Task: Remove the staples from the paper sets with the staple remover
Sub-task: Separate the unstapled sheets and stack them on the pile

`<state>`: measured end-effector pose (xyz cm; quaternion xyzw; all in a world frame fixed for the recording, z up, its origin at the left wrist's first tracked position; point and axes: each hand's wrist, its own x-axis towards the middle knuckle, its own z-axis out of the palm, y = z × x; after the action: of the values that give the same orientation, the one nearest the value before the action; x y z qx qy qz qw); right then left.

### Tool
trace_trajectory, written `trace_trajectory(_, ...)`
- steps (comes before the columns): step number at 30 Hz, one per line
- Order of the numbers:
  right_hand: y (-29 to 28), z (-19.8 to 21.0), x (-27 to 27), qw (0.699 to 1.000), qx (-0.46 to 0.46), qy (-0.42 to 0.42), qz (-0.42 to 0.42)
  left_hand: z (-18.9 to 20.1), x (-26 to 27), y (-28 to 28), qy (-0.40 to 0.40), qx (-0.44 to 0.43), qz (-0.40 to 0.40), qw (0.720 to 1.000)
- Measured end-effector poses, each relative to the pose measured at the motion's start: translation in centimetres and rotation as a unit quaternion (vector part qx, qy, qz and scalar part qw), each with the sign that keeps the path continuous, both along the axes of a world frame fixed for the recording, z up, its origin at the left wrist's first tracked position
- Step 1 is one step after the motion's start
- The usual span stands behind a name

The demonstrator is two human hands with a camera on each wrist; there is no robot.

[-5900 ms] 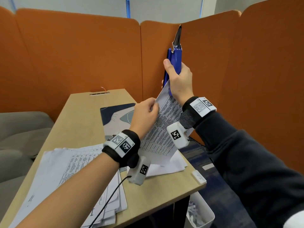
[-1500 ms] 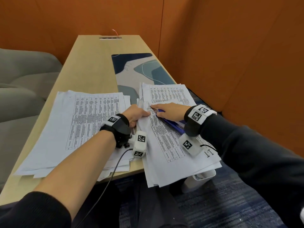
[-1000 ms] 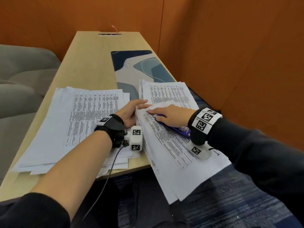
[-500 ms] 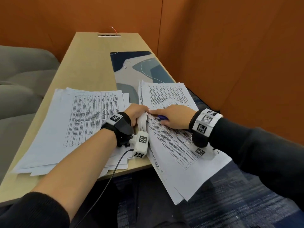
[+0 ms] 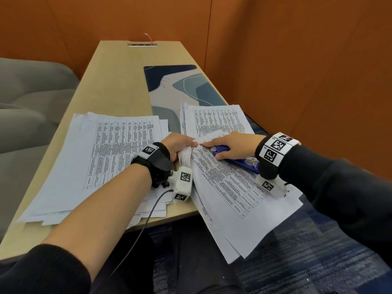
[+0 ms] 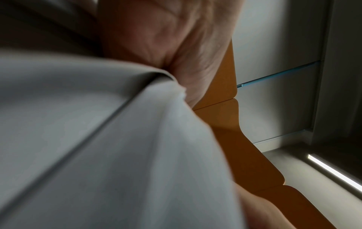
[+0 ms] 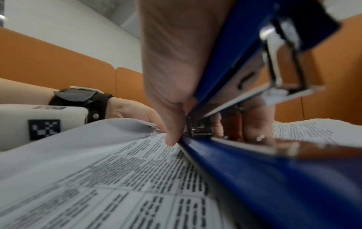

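A printed paper set lies on the table's front right corner, its near end hanging over the edge. My left hand pinches the set's lifted top left corner, where the sheets curl up. My right hand grips the blue staple remover, metal tip pointing at that corner, index finger stretched along it. In the right wrist view the staple remover lies flat on the paper set under my thumb. The left wrist view holds blurred paper under my palm. No staple can be made out.
A wide stack of loose printed sheets covers the table's left front. More sheets lie beyond my hands on a blue patterned desk mat. Orange partitions close the back and right. A grey sofa stands left.
Both hands have come down from the air to the table with paper and remover. Over the last second the set slid slightly and the remover's tip closed on the pinched corner.
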<state>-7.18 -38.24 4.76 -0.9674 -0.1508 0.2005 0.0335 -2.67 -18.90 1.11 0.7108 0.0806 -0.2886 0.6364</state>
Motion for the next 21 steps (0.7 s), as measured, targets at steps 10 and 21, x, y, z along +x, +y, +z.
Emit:
trace_trajectory(10, 2.8, 0.0, -0.3, 0.999, -0.024, -0.035, 0.006, -0.6, 0.8, 0.1, -0.020, 0.016, -0.035, 0.999)
trace_trajectory(21, 1.1, 0.6, 1.9, 0.988, 0.108, 0.098, -0.044, -1.0, 0.9, 0.3, -0.083, 0.042, -0.053, 0.994)
